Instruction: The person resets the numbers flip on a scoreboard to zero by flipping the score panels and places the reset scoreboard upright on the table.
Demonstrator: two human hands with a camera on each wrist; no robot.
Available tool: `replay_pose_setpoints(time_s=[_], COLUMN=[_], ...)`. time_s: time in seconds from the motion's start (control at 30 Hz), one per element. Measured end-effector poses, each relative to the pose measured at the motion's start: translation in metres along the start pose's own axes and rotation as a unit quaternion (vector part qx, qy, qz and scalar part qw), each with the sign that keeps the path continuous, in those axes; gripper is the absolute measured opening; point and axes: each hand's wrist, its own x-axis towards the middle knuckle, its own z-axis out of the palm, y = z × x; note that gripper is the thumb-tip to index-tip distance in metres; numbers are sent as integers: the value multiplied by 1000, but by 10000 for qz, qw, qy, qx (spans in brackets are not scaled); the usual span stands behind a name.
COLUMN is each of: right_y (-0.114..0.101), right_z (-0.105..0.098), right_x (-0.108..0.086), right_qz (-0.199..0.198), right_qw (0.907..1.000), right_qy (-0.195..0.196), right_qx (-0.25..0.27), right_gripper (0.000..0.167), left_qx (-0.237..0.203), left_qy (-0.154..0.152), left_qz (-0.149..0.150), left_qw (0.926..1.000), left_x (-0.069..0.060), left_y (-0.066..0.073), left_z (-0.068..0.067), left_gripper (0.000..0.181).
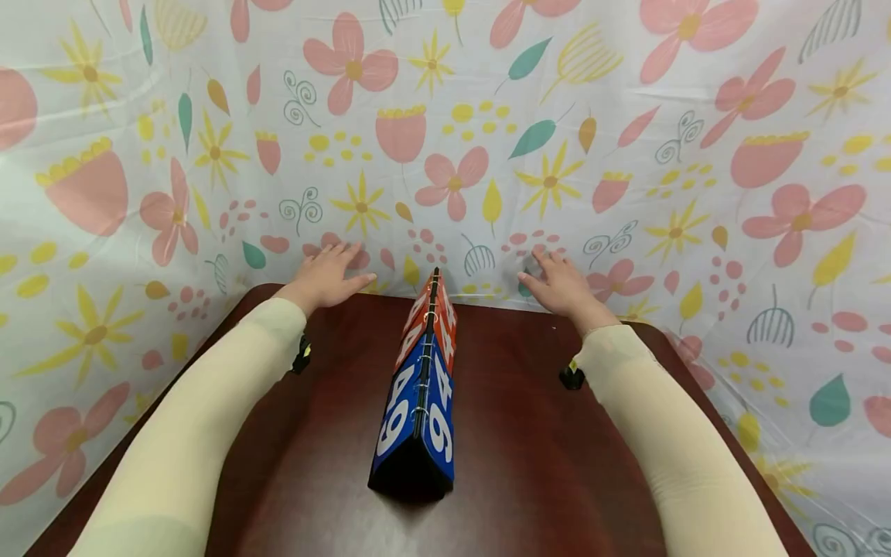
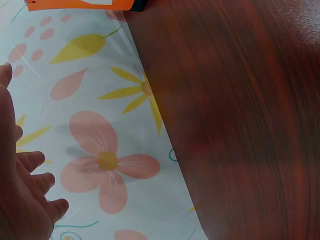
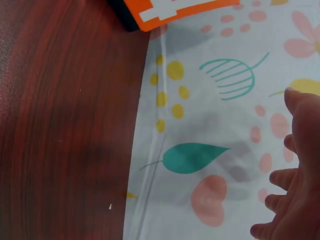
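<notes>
A tent-shaped flip scoreboard [image 1: 422,379] stands lengthwise in the middle of the dark red-brown table. Its blue cards are at the near end and its red-orange cards at the far end, with white digits on both slopes and a ringed black spine on top. My left hand [image 1: 326,277] is held to the left of its far end, fingers spread, touching no object. To the right, my right hand [image 1: 559,286] is spread likewise, apart from the scoreboard. Both wrist views catch only an orange corner of the scoreboard [image 2: 95,4] at the top.
The wood-grain table [image 1: 529,464] has rounded far corners. Behind it and at both sides hangs a white curtain [image 1: 459,100] printed with pink, yellow and teal flowers and leaves. Small black devices, such as the right one [image 1: 572,377], sit at the wrists.
</notes>
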Motion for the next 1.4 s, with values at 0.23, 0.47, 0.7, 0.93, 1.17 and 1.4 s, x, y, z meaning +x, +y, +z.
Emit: replay_pose_setpoints(time_s=[0.23, 0.47, 0.7, 0.93, 1.17, 1.4], right_y=[-3, -20, -46, -50, -49, -54], right_z=[-10, -32, -22, 39, 109, 141], right_x=[-2, -1, 9, 16, 17, 16], right_qz=[-237, -182, -462, -347, 10, 182], right_qw=[9993, 9953, 9891, 9716, 9485, 9325], right_qy=[-96, -755, -1204, -1373, -1010, -618], right_qx=[267, 577, 712, 1896, 3001, 3553], right_gripper=[80, 78, 69, 63, 63, 63], left_qx=[-361, -804, -1743, -2520, -2855, -2911], left_qy=[-5, 226, 189, -68, -433, -676], left_qz=[150, 402, 631, 1364, 2072, 2201], left_qw=[9992, 9957, 9825, 9580, 9347, 9286], left_x=[-3, -16, -58, -106, -146, -162], left_y=[2, 10, 25, 58, 94, 106], left_z=[3, 1, 3, 24, 36, 41], left_gripper=[88, 81, 78, 73, 73, 76])
